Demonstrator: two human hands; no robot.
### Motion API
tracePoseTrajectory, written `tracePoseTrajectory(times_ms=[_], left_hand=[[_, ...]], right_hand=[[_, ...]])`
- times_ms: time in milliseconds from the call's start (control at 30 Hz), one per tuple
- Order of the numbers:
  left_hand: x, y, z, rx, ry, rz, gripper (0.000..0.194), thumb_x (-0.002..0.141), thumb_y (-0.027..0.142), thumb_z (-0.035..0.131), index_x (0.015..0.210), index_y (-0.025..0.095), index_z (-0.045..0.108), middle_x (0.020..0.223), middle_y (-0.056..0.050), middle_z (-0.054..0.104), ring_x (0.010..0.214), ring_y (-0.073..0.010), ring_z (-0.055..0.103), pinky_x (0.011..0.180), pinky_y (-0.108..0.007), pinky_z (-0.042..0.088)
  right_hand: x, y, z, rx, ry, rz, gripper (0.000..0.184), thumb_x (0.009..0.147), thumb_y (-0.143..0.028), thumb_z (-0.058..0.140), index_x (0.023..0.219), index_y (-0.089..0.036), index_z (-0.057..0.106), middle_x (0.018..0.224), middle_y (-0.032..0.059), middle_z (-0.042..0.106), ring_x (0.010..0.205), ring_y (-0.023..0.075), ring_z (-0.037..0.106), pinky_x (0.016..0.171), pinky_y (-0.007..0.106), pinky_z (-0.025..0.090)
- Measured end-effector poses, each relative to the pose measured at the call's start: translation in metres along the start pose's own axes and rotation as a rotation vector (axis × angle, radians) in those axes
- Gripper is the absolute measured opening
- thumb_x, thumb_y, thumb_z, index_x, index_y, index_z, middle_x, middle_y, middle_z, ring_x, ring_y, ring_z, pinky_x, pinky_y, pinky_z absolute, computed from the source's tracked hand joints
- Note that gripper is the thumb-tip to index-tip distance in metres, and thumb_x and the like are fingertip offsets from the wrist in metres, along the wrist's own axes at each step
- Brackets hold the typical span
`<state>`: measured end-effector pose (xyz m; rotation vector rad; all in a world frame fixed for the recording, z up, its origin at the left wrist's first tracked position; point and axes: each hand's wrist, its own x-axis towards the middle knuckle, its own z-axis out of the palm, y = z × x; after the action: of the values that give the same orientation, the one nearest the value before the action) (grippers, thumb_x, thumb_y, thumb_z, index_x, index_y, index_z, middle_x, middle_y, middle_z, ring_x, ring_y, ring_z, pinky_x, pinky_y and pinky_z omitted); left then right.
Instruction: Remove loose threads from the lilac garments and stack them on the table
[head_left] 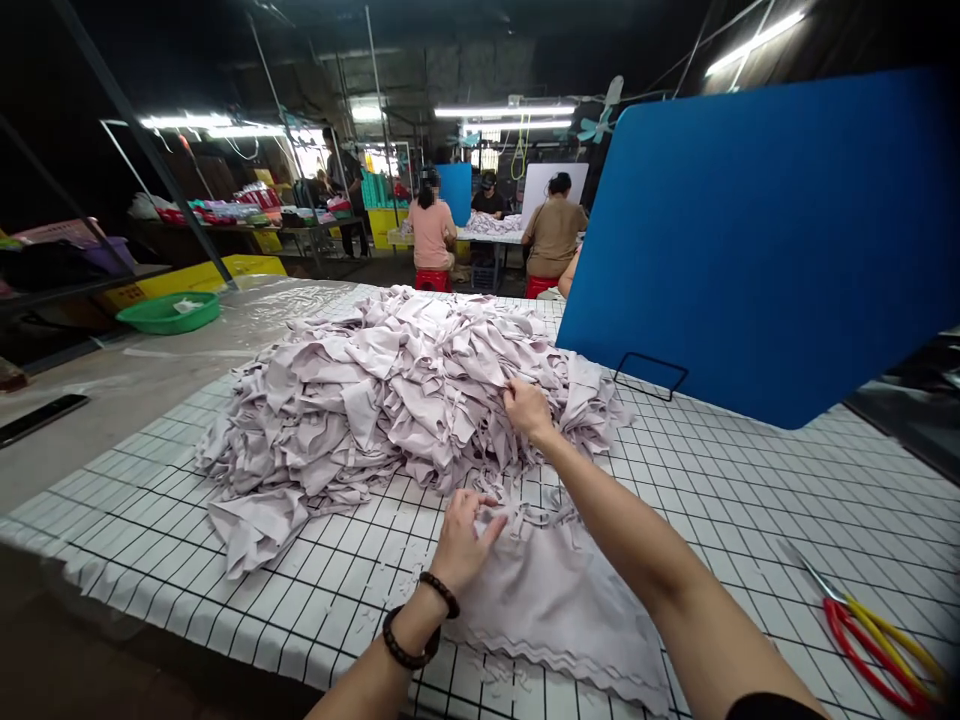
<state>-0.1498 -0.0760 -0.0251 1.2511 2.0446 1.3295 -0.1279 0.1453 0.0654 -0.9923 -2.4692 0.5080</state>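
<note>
A big heap of pale lilac-grey fabric pieces (pixel 405 385) lies on the checked tablecloth (pixel 337 590). My right hand (pixel 527 408) reaches to the right side of the heap, its fingers closed on a fabric piece there. In front of the heap, one garment piece (pixel 555 600) with a wavy lower edge and thin straps is spread out, partly covered by my right forearm. My left hand (pixel 469 540), with two dark bead bracelets on the wrist, is at the upper left edge of this garment. Its thumb and fingers are apart.
Scissors (pixel 862 630) with red and yellow handles lie at the right. A large blue board (pixel 750 250) stands in a wire holder (pixel 651 375). Left are a green basin (pixel 169 313) and a phone (pixel 43 420). Several people sit or stand in the background.
</note>
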Motion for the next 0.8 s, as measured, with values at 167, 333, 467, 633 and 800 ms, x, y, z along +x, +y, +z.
tracePoseTrajectory(times_ms=[167, 333, 467, 633, 800], left_hand=[[0.05, 0.018, -0.015, -0.866, -0.104, -0.307, 0.044, 0.086, 0.052, 0.052, 0.105, 0.014, 0.062, 0.1, -0.01, 0.065, 0.08, -0.0157, 0.063, 0.076, -0.03, 0.052], [0.112, 0.035, -0.013, -1.344, -0.012, -0.451, 0.033, 0.089, 0.039, 0.055, 0.108, 0.012, 0.059, 0.093, -0.009, 0.069, 0.075, -0.0169, 0.068, 0.072, -0.031, 0.056], [0.118, 0.03, -0.009, -1.377, 0.063, -0.504, 0.031, 0.091, 0.031, 0.051, 0.116, 0.014, 0.057, 0.09, -0.007, 0.071, 0.074, -0.0174, 0.069, 0.074, -0.032, 0.057], [0.088, 0.026, -0.002, -1.444, -0.163, -0.473, 0.039, 0.094, 0.038, 0.039, 0.121, 0.014, 0.056, 0.093, -0.009, 0.072, 0.084, -0.0215, 0.069, 0.079, -0.038, 0.055], [0.065, 0.035, 0.006, -1.441, -0.392, -0.509, 0.05, 0.093, 0.048, 0.036, 0.115, 0.01, 0.058, 0.087, -0.013, 0.071, 0.081, -0.024, 0.069, 0.074, -0.038, 0.056]], right_hand=[[-0.053, -0.02, -0.028, 0.137, -0.095, -0.212, 0.037, 0.096, -0.033, 0.03, 0.101, -0.017, 0.062, 0.081, 0.0074, 0.066, 0.07, 0.0173, 0.057, 0.064, 0.026, 0.04], [-0.123, -0.012, -0.045, 0.06, -0.333, -0.334, 0.03, 0.093, -0.029, 0.039, 0.086, -0.021, 0.068, 0.084, 0.0046, 0.069, 0.074, 0.0159, 0.059, 0.065, 0.024, 0.038], [-0.141, 0.026, -0.065, -0.004, -0.542, -0.176, 0.032, 0.09, -0.034, 0.044, 0.074, -0.021, 0.069, 0.07, 0.004, 0.067, 0.066, 0.0171, 0.058, 0.06, 0.026, 0.036], [-0.118, 0.051, -0.07, 0.451, -0.692, 0.06, 0.035, 0.081, -0.05, 0.057, 0.086, -0.017, 0.068, 0.091, 0.0071, 0.069, 0.081, 0.0191, 0.061, 0.07, 0.028, 0.044], [-0.091, 0.031, -0.022, 1.068, -0.492, 0.414, 0.044, 0.084, -0.056, 0.046, 0.089, -0.015, 0.062, 0.078, 0.0079, 0.066, 0.069, 0.0168, 0.062, 0.064, 0.03, 0.05]])
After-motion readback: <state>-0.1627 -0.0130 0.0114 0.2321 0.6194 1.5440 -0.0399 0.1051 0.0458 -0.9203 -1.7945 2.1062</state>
